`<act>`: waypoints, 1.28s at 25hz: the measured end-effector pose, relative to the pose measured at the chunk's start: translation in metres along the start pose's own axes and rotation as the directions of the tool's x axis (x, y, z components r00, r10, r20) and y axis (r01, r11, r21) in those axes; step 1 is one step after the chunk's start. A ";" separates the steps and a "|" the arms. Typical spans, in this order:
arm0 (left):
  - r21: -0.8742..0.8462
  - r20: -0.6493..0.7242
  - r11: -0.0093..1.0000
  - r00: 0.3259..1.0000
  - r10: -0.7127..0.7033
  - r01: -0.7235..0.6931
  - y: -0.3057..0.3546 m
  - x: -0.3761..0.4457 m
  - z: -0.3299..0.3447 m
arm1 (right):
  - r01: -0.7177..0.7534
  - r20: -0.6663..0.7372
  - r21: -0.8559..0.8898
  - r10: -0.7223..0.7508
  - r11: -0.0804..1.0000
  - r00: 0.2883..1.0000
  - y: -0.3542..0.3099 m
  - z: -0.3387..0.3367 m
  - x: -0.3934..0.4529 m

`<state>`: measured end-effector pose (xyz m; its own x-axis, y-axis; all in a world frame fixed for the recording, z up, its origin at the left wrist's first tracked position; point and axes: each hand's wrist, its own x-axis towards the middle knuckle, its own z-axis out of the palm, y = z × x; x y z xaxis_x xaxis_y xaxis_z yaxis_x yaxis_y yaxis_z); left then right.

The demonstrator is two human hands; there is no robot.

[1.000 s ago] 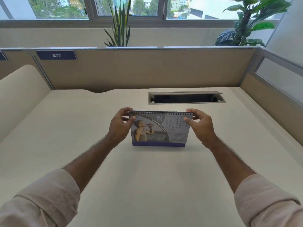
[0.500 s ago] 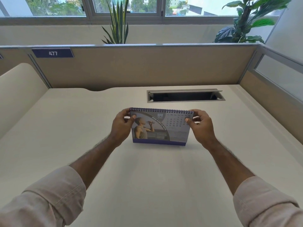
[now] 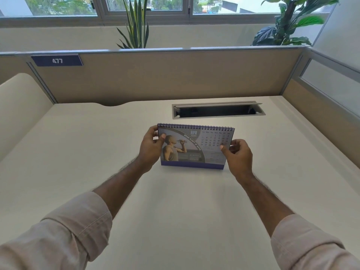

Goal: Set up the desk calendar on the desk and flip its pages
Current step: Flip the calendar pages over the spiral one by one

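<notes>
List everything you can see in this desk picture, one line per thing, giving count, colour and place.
desk calendar: one, purple-edged, April page showing, upright mid-desk
desk: one, cream, fills foreground
cable slot: one, grey frame, open, behind calendar
partition: one, tan, behind the desk
number plate: one, blue, reads 477, partition's top left
plants: two, green, behind partition
windows: along top
left hand: holds calendar's left edge
right hand: pinches calendar's right edge
sleeves: two, beige, bottom corners
</notes>
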<state>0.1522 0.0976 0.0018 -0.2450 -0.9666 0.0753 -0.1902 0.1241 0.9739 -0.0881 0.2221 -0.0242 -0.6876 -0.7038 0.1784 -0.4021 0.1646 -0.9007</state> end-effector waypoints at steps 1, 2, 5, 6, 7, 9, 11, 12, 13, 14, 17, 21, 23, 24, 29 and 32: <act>0.005 0.013 1.000 1.000 -0.014 0.013 0.002 0.000 0.004 | 0.004 -0.020 0.003 -0.004 1.000 1.000 0.001 -0.001 -0.001; 0.013 0.025 1.000 0.999 -0.028 0.027 0.003 0.000 0.007 | 0.008 -0.045 0.009 -0.008 1.000 0.999 0.002 -0.002 -0.001; 0.011 0.051 0.999 0.998 -0.042 0.042 0.001 -0.001 0.014 | 0.000 -0.120 0.035 0.005 0.999 0.993 0.005 -0.004 -0.004; 0.011 0.052 0.999 0.998 -0.040 0.039 -0.002 -0.002 0.015 | -0.008 -0.139 0.040 0.014 0.999 0.990 0.008 -0.004 -0.005; 0.025 0.048 0.999 0.998 -0.040 0.039 -0.005 -0.003 0.015 | -0.021 -0.153 0.041 0.027 0.999 0.988 0.010 -0.004 -0.008; 0.112 -0.020 0.992 0.998 -0.060 0.062 -0.013 -0.007 0.013 | -0.068 -0.165 0.047 0.075 0.997 0.984 0.017 -0.003 -0.013; 0.202 -0.162 0.973 0.984 -0.078 0.110 -0.024 -0.014 0.013 | -0.131 -0.160 0.049 0.138 0.990 0.978 0.024 0.000 -0.019; 0.235 -0.216 0.964 0.974 -0.074 0.125 -0.030 -0.017 0.013 | -0.151 -0.153 0.050 0.157 0.987 0.976 0.027 0.002 -0.022; 0.262 -0.236 0.955 0.969 -0.076 0.139 -0.035 -0.021 0.014 | -0.164 -0.143 0.054 0.170 0.985 0.975 0.030 0.004 -0.025; 0.276 -0.222 0.949 0.971 -0.092 0.153 -0.040 -0.024 0.015 | -0.173 -0.134 0.058 0.180 0.983 0.974 0.031 0.006 -0.027; 0.247 -0.128 0.952 0.980 -0.154 0.182 -0.046 -0.032 0.016 | -0.195 -0.126 0.056 0.201 0.979 0.972 0.033 0.009 -0.031; 0.252 -0.118 0.952 0.982 -0.149 0.175 -0.044 -0.034 0.010 | -0.172 -0.142 0.054 0.178 0.984 0.974 0.037 0.008 -0.037; 0.247 -0.093 0.957 0.987 -0.133 0.152 -0.044 -0.035 0.006 | -0.149 -0.155 0.066 0.158 0.987 0.975 0.037 0.008 -0.040; 0.241 -0.082 0.960 0.989 -0.123 0.140 -0.043 -0.037 0.005 | -0.135 -0.157 0.067 0.144 0.989 0.977 0.037 0.007 -0.042; 0.183 -0.015 0.980 0.996 -0.083 0.084 -0.039 -0.043 -0.007 | -0.063 -0.146 0.071 0.073 0.995 0.987 0.036 0.002 -0.055; 0.073 0.095 0.993 0.991 -0.099 0.092 -0.037 -0.046 -0.017 | -0.048 -0.157 0.130 0.069 0.990 0.985 0.032 -0.002 -0.063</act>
<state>0.1863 0.1333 -0.0336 -0.3145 -0.9483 -0.0417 -0.2807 0.0509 0.9584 -0.0585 0.2732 -0.0635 -0.8003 -0.5732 0.1761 -0.2860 0.1069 -0.9522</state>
